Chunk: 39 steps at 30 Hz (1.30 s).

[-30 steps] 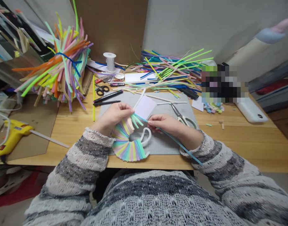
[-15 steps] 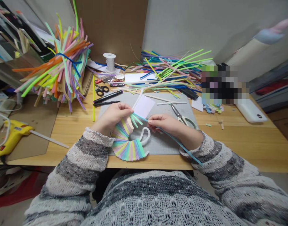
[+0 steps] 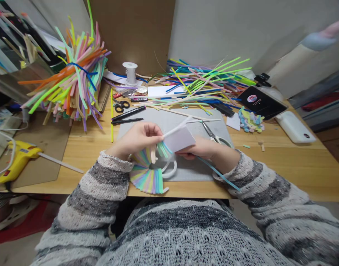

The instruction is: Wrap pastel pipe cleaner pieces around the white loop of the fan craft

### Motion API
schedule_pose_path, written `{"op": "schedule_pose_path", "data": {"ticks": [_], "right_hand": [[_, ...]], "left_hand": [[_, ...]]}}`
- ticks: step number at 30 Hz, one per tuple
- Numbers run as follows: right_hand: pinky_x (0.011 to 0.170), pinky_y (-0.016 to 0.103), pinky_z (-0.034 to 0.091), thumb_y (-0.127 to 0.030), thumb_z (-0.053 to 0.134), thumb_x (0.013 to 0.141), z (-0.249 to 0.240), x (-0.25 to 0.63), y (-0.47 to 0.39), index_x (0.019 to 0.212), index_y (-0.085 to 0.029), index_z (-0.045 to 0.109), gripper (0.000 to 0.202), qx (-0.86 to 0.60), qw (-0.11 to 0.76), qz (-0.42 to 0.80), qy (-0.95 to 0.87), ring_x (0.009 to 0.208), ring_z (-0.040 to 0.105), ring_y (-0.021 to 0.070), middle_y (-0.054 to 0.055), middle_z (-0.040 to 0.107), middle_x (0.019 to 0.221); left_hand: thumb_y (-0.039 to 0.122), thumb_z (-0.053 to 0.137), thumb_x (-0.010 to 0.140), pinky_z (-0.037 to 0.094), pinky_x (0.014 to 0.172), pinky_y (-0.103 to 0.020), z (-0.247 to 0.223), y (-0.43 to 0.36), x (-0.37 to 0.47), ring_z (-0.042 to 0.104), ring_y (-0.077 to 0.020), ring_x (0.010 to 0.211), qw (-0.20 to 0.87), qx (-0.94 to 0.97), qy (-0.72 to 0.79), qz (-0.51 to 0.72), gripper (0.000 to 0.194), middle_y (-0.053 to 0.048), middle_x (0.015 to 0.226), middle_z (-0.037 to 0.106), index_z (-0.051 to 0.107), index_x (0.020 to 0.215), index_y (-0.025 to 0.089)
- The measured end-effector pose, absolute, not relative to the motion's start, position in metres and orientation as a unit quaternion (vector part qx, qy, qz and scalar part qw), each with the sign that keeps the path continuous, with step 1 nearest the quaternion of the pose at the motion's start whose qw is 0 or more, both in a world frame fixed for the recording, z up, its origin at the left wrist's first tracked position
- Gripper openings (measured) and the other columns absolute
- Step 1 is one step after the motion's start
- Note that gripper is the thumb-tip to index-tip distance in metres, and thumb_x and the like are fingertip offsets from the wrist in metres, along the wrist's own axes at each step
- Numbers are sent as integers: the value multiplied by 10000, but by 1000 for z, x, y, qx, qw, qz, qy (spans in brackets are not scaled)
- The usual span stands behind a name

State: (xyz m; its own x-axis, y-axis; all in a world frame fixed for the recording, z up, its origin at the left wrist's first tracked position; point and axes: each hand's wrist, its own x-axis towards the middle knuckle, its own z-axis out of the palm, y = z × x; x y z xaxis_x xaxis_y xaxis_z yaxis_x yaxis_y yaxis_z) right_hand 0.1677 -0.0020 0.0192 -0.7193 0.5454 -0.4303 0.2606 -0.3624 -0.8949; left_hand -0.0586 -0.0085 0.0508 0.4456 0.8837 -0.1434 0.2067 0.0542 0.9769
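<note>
My left hand (image 3: 140,138) is closed in a pinch on the upper end of a pastel-striped curved band wound from pipe cleaners (image 3: 147,181). A bare white pipe cleaner (image 3: 171,168) loops out beside the band. A small white card (image 3: 179,139) stands tilted at my left fingertips, with a white stem along its upper edge. My right hand (image 3: 201,147) is closed on a light blue pipe cleaner (image 3: 218,173), which trails over the right sleeve. The card partly hides my right fingers. Below both hands lies a grey cutting mat (image 3: 191,173).
Scissors (image 3: 213,133) lie right of the mat, pens (image 3: 127,115) at its back left. Loose pipe cleaners (image 3: 202,81) spread along the back. A tied bundle (image 3: 72,81) and a yellow glue gun (image 3: 18,160) are left. A phone (image 3: 262,102) and white device (image 3: 295,127) sit right.
The white card has tilted up and now overlaps my right fingers, which have shifted slightly right and down. The curved band has turned a little and its lower end has moved left.
</note>
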Motion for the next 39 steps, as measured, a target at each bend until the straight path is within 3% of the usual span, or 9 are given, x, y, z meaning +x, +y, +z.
{"op": "schedule_pose_path", "data": {"ticks": [4,11,15,20,24,30,35,39], "right_hand": [[381,173,274,-301,667,654,29,163,8,709,-137,559,204,-372,17,751,-546,402,393,46,-59,470,505],[408,186,276,-203,580,732,62,139,30,694,-134,604,82,-422,-66,644,-635,419,384,48,-54,467,513],[453,201,260,-183,550,769,78,124,37,657,-139,591,127,-421,-103,513,-741,440,324,50,-61,410,476],[545,237,305,-259,592,763,91,108,40,829,-162,720,173,-382,-169,285,-863,528,386,77,-16,553,600],[593,274,310,-221,599,769,106,92,33,776,-129,740,169,-393,-203,175,-879,595,460,114,41,602,645],[630,276,308,-113,667,699,110,87,43,616,-125,701,91,-393,-200,194,-876,639,486,125,8,534,546],[593,254,295,-99,567,762,96,95,51,799,-127,727,167,-358,-201,273,-870,582,427,82,-1,608,640],[559,250,307,-202,555,793,98,98,35,837,-109,723,197,-394,-201,277,-853,562,453,92,38,641,702]], "left_hand": [[287,639,729,417,568,-218,58,-16,-56,538,-99,597,529,720,405,194,166,-18,672,631,629,766,126],[223,572,772,375,566,-222,56,-18,-58,533,-105,587,333,833,409,168,114,-14,671,644,663,782,154],[220,562,782,360,576,-240,56,-19,-59,535,-120,594,253,850,436,152,122,-24,677,651,672,773,167],[232,543,799,366,615,-270,53,-21,-54,574,-163,663,187,862,457,113,153,-53,749,686,687,804,178],[206,533,795,387,648,-282,50,-22,-51,604,-187,727,176,868,451,109,151,-65,806,701,680,815,178],[206,530,800,393,638,-284,48,-25,-49,606,-183,715,179,867,452,111,145,-60,805,698,673,802,184],[221,530,803,405,652,-296,48,-25,-48,613,-193,729,178,859,468,112,155,-68,821,706,680,813,181],[223,538,788,402,655,-296,48,-26,-48,610,-190,719,179,852,479,111,157,-62,801,710,689,808,188]]}}
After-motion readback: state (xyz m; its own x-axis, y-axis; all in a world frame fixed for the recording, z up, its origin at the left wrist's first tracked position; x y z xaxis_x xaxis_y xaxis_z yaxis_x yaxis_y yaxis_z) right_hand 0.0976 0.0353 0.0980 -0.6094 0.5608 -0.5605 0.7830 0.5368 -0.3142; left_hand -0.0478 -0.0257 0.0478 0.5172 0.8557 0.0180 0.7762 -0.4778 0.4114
